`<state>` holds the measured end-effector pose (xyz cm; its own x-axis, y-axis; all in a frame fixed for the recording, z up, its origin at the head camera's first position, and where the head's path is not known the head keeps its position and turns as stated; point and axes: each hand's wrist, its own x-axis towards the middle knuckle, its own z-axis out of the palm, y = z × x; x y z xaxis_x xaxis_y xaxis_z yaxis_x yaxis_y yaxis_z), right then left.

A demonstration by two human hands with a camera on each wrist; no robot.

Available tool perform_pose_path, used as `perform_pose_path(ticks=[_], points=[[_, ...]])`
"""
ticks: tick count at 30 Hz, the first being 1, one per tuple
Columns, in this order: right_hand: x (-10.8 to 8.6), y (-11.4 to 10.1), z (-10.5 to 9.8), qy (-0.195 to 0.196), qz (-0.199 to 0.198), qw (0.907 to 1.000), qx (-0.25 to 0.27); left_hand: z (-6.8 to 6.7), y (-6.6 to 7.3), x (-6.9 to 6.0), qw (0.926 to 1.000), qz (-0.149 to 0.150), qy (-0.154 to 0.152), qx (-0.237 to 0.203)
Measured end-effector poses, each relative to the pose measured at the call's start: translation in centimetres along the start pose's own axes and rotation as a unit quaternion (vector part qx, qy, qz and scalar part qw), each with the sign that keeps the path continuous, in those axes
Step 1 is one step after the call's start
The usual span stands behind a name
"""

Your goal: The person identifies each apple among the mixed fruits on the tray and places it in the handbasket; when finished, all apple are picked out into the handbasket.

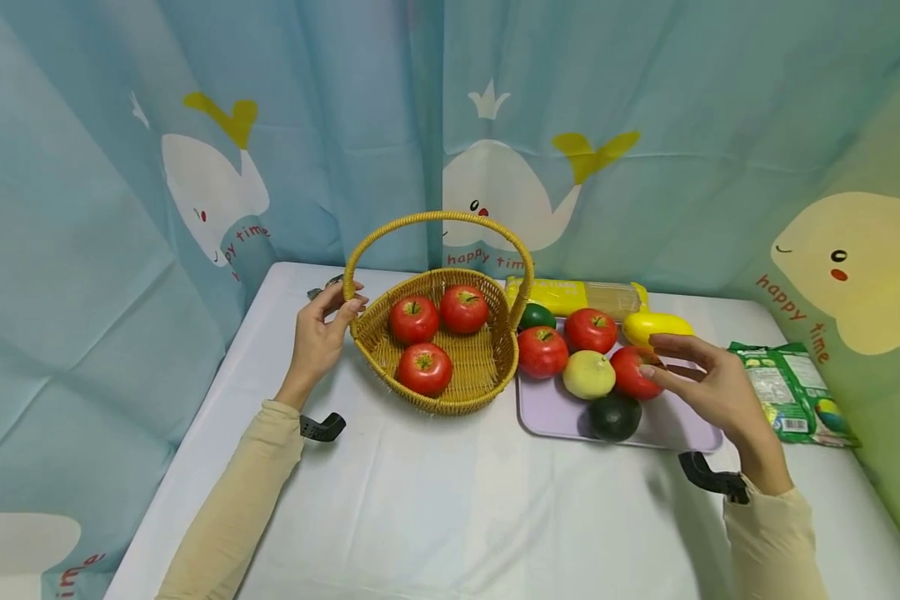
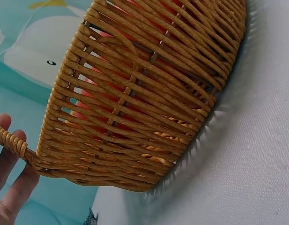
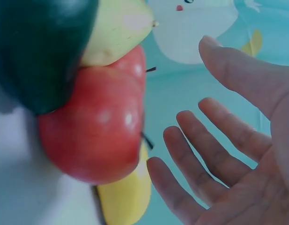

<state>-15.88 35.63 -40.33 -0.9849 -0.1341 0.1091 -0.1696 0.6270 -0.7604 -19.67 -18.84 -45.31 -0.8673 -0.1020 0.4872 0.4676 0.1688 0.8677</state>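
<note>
A yellow woven basket point(image 1: 457, 407) holds three red apples point(image 1: 425, 369). At its left end the left hand point(image 1: 321, 337) grips the base of the handle; in the left wrist view the fingers of that hand point(image 2: 13, 173) curl round the handle beside the basket wall point(image 2: 121, 108). The right hand point(image 1: 720, 392) is spread over the right part of a lilac tray point(image 1: 547, 423), close to a red apple point(image 1: 634, 372). In the right wrist view the right hand point(image 3: 228, 154) has its fingers apart, with a gap between them and the apple point(image 3: 95, 126).
Also on the tray are two more red apples point(image 1: 590, 331), a pale green fruit point(image 1: 588, 375), a dark green avocado point(image 1: 614, 417) and a yellow fruit point(image 1: 656, 327). A yellow pasta pack point(image 1: 570, 297) lies behind, a green packet point(image 1: 793, 392) at the right. Curtains hang behind the table.
</note>
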Motion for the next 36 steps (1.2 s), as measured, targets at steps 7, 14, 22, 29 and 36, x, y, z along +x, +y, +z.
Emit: perform_pose_path(ticks=[7,14,22,29,36], points=[[-0.6,1.6,0.2,-0.008,0.019,0.9987,-0.048,0.0,-0.1,-0.1,1.0000,0.000,-0.003,-0.006],[-0.8,2.9,0.6,-0.011,0.034,0.9967,-0.073,0.0,-0.1,0.0,1.0000,-0.006,-0.003,-0.006],[-0.4,3.8,1.1,-0.008,0.058,0.9957,-0.073,0.0,-0.1,0.1,1.0000,-0.002,-0.004,-0.007],[0.0,4.4,1.5,-0.002,0.076,0.9949,-0.066,0.0,-0.1,0.0,1.0000,-0.004,-0.002,-0.008],[0.3,5.0,1.5,-0.026,0.098,0.9940,-0.039,0.0,0.0,-0.1,0.9999,-0.006,-0.003,-0.013]])
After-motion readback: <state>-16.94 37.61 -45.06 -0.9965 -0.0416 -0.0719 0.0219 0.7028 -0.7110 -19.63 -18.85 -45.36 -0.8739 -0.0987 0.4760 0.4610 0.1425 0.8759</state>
